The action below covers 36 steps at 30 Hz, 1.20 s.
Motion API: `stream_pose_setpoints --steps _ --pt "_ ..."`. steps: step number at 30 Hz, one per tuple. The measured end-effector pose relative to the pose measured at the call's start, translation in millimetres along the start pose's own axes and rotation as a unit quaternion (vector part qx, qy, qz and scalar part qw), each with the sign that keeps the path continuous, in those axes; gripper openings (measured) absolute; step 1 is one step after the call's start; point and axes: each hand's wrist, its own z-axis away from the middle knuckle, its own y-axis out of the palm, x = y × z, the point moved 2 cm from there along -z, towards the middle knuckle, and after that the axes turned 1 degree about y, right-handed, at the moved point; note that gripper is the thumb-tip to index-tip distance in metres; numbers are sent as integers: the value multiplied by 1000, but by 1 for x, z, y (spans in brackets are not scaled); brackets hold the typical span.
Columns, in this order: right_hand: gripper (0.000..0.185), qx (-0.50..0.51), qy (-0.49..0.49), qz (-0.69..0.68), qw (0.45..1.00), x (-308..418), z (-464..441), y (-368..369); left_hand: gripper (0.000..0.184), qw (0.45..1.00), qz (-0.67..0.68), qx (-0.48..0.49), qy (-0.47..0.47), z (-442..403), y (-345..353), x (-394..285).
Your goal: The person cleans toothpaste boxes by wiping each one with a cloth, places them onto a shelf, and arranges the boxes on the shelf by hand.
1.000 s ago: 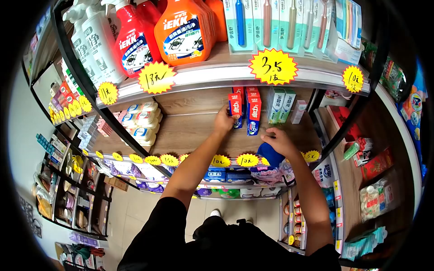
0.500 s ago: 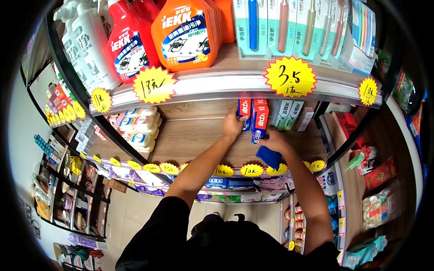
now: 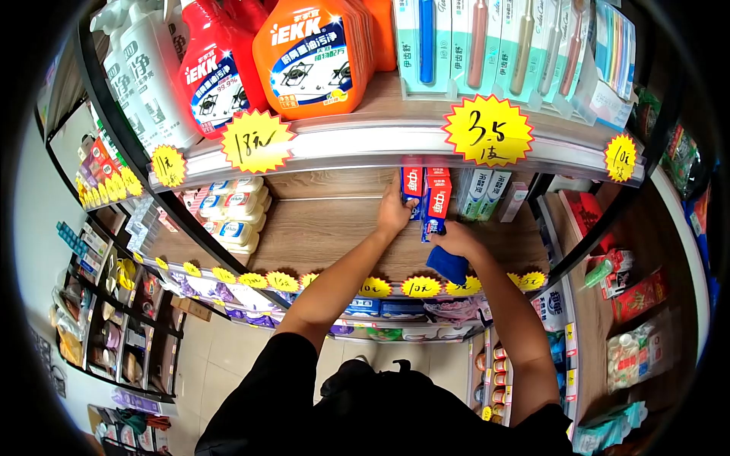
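Two stacks of red-and-blue toothpaste boxes stand side by side on the wooden middle shelf [image 3: 327, 235]. My left hand [image 3: 394, 211] is closed against the side of the left stack [image 3: 411, 182], its thumb at the front edge. At the front of the right stack [image 3: 438, 199], my right hand [image 3: 458, 240] is at its lower end, with fingers curled. A blue cloth [image 3: 447, 264] hangs from that hand, over the shelf near its front edge. The far fingers of my left hand are hidden behind the boxes.
Green-and-white toothpaste boxes [image 3: 482, 194] stand just right of the stacks. White packs [image 3: 237, 216] are piled at the left. Overhead, a shelf edge [image 3: 365, 144] carries price tags, spray bottles [image 3: 308, 64] and toothbrush packs [image 3: 475, 53]. Black posts [image 3: 589, 232] flank the shelf.
My right hand and the cloth have shifted slightly left and down. The left hand and the toothpaste boxes stay almost in place.
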Motion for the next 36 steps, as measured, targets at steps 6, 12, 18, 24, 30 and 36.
stream_pose_setpoints --steps 6,12,18,24,30,36 --pt "44 -22 12 4 1000 -11 -7 4 98 998 62 16 -2 -1 0 1" --pt "54 32 17 -5 999 -17 -16 -1 96 984 171 23 32 -9 15 24" --pt "61 63 32 38 997 -41 -42 16 90 982 181 44 46 -12 11 22" --pt "56 84 26 28 996 -49 -55 27 85 991 106 39 76 -12 5 15" --pt "44 104 37 35 993 -46 -58 29 84 994 89 28 59 -9 6 9" --pt "46 84 43 20 995 -22 -36 10 84 995 87 39 27 -10 2 8"
